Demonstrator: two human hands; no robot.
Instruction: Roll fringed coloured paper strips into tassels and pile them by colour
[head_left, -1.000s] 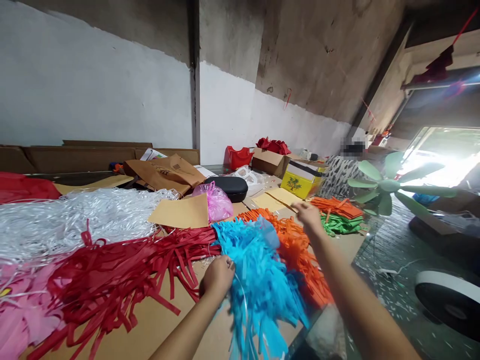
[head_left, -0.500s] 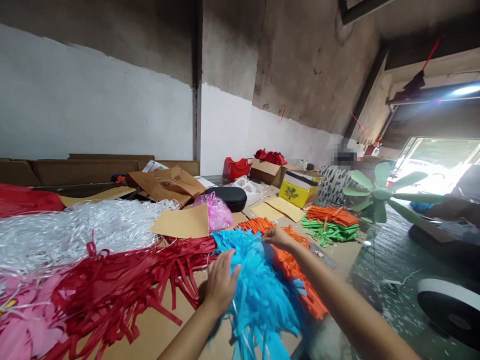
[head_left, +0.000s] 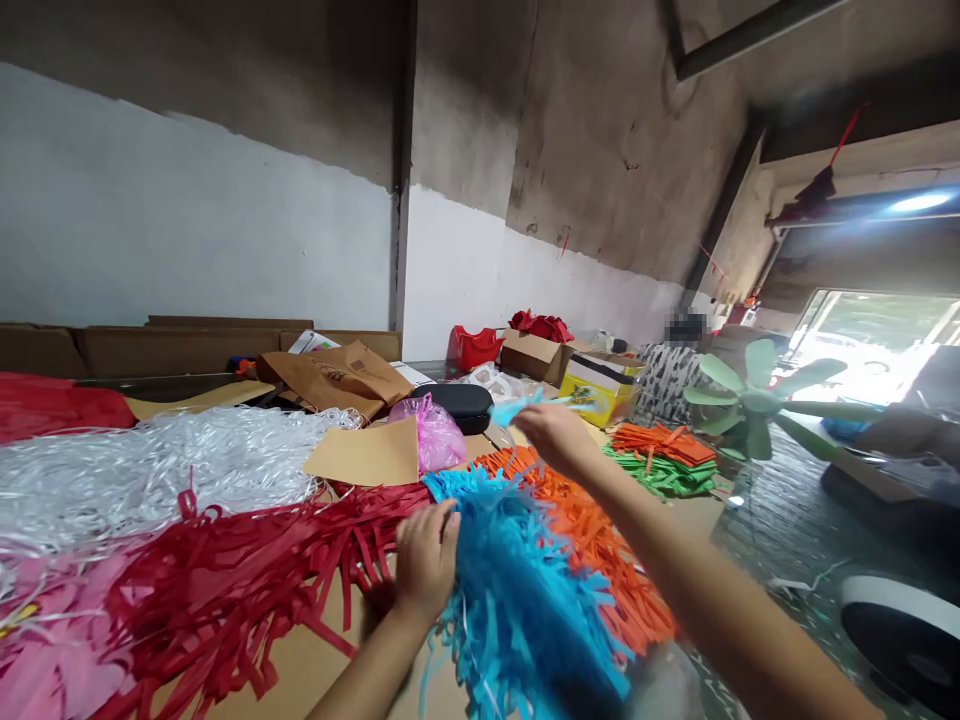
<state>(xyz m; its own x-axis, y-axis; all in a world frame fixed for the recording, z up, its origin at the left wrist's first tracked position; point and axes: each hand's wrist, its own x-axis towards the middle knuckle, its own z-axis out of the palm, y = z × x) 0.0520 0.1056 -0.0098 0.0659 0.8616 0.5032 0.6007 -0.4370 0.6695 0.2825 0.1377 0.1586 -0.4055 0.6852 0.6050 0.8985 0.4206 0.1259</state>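
A heap of blue fabric strips (head_left: pixel 525 580) lies across the middle of the work surface. Raised over its far end, my right hand (head_left: pixel 551 435) is closed on a blue strip (head_left: pixel 517 408), which trails blurred to both sides of the fingers. My left hand (head_left: pixel 427 560) rests at the heap's left edge, its fingers curled and pressed together; what they hold, if anything, is hidden. Orange strips (head_left: pixel 611 560) lie right of the blue heap, partly under it. Dark red strips (head_left: pixel 247 580) spread out to the left of my left hand.
White cords (head_left: pixel 165 455) and pink pieces (head_left: pixel 67 630) lie at left. Behind the heap are a pink plastic bag (head_left: pixel 431 430), a black case (head_left: pixel 461 405) and a yellow box (head_left: pixel 600 385). A green-bladed fan (head_left: pixel 759 400) stands right, near a person in a patterned top (head_left: pixel 664 375).
My right hand has risen from the blue heap, drawing a strip up with it. My left hand has slid slightly left, its fingers more closed. The heap has spread rightward.
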